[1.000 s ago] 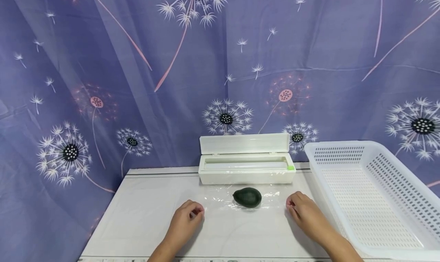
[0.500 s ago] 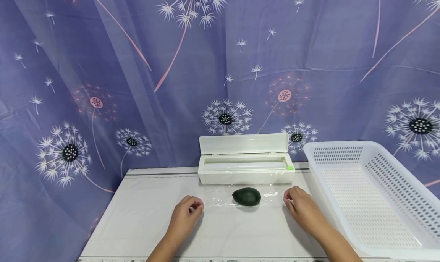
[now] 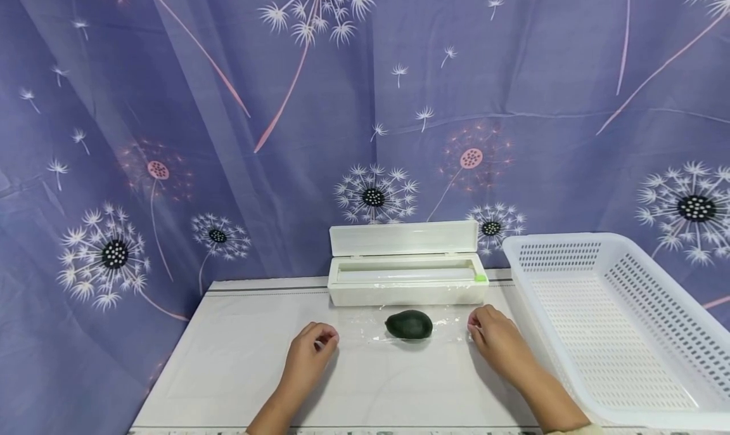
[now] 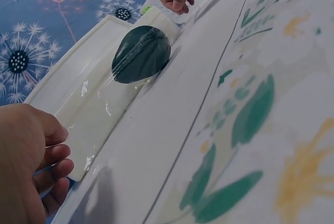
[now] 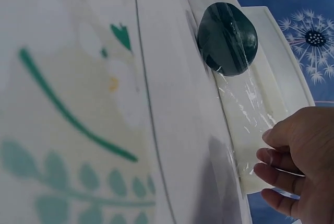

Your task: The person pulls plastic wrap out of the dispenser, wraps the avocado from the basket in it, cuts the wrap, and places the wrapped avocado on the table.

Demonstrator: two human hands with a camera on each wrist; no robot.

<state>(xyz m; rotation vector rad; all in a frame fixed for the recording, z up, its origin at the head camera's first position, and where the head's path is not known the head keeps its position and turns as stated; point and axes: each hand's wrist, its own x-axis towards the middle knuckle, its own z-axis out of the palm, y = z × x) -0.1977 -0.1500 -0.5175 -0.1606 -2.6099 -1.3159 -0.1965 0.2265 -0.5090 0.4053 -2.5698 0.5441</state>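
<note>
A dark green avocado [image 3: 409, 324] lies on its side on the table, its narrow end to the left. Clear plastic wrap [image 4: 99, 101] runs out from the white wrap box [image 3: 407, 293] and passes across the avocado. At the wrap's left side, my left hand [image 3: 307, 357] pinches the film between thumb and fingers. Over on the right, my right hand [image 3: 503, 348] pinches the opposite side the same way. Glints on the film [image 5: 253, 96] show in both wrist views, though its exact edges are hard to make out.
Behind the avocado, the wrap box has its lid [image 3: 403, 238] raised and a roll [image 3: 406, 274] inside. A large white perforated basket [image 3: 547, 333] stands to the right. A purple dandelion-print curtain [image 3: 285, 188] hangs behind the white-covered table [image 3: 228, 359].
Both hands have moved slightly away from me, the right one also a little to the left. The film's glints near the avocado have shifted. The avocado stays in place.
</note>
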